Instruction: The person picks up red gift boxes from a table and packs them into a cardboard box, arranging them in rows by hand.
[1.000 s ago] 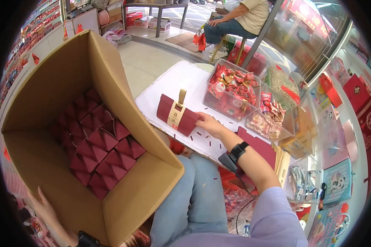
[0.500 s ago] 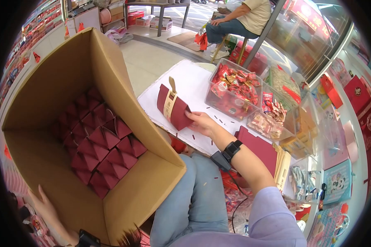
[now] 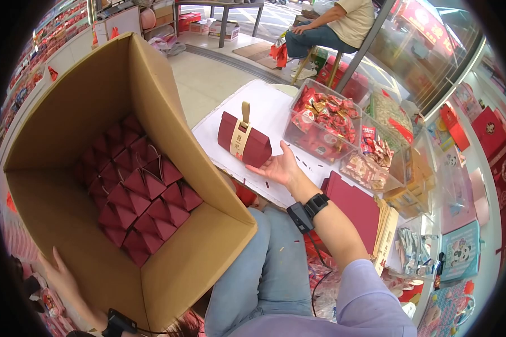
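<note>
A maroon paper gift box (image 3: 243, 138) with a cream printed band and a loop handle on top stands on the white tabletop (image 3: 219, 119). My right hand (image 3: 281, 167) is spread palm up at its lower right corner, fingertips by the base, gripping nothing. At the left a large cardboard box (image 3: 194, 264) tilts its opening towards me. Inside it sit rows of maroon gift boxes (image 3: 146, 191), some with cord loops showing. My left hand (image 3: 63, 281) grips the near left edge of the cardboard box; part of its fingers is hard to make out.
Clear plastic bins (image 3: 323, 126) of red-wrapped sweets stand on the table's right. Flat maroon card sheets (image 3: 348, 210) and a stack of cream paper bands (image 3: 385, 233) lie nearer me. Small dark bits dot the tabletop. A seated person (image 3: 343, 28) is by the doorway.
My right hand has let go of the maroon gift box and turned palm up. The gift box now stands more upright, its band facing me. My left hand stays at the cardboard box.
</note>
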A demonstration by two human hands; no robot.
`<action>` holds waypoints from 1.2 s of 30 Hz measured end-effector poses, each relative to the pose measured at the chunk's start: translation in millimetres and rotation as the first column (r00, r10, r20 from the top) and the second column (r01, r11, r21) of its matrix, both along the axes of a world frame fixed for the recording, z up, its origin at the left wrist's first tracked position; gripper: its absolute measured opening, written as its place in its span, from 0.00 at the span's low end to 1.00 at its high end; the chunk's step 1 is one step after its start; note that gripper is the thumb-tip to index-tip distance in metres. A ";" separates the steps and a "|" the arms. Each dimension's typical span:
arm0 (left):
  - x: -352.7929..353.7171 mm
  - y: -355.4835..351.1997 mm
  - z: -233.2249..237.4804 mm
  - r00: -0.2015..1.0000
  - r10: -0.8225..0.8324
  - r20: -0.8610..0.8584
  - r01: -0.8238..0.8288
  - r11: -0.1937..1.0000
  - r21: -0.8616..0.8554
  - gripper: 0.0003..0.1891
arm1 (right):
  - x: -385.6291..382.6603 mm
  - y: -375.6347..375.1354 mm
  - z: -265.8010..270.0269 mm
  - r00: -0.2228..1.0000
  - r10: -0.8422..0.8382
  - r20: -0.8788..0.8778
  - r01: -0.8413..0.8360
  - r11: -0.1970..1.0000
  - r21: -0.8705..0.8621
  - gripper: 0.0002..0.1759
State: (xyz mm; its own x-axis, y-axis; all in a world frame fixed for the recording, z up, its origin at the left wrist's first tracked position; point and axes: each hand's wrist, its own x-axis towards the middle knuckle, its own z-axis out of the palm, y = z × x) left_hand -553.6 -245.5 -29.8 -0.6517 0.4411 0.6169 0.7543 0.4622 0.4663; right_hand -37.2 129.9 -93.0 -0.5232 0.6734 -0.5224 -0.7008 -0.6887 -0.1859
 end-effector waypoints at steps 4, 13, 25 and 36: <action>3.8 0.9 1.4 1.000 0.017 -0.014 -0.017 1.000 0.003 0.22 | -10.6 11.2 11.4 0.997 -0.001 0.076 0.003 1.000 -0.028 0.31; 11.0 3.1 3.0 0.999 -0.035 0.003 0.035 0.999 0.031 0.21 | -1.7 20.8 42.3 0.989 -0.019 0.147 0.018 1.000 0.013 0.27; 58.6 22.0 36.9 0.982 0.109 0.151 -0.113 0.993 0.022 0.14 | -107.9 -92.0 210.3 0.802 0.052 0.595 -0.542 0.482 0.688 0.30; 60.2 18.0 32.4 0.990 0.109 0.087 -0.112 0.993 0.038 0.14 | -322.9 -47.7 70.8 0.080 -0.592 0.802 -0.929 0.247 0.275 0.34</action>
State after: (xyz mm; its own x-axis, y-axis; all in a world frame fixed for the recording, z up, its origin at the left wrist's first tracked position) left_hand -493.4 -227.4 2.6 -0.7456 0.3378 0.5745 0.6568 0.5185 0.5475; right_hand -360.1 82.2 -22.3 -0.4789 0.8768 0.0431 0.6509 0.3876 -0.6528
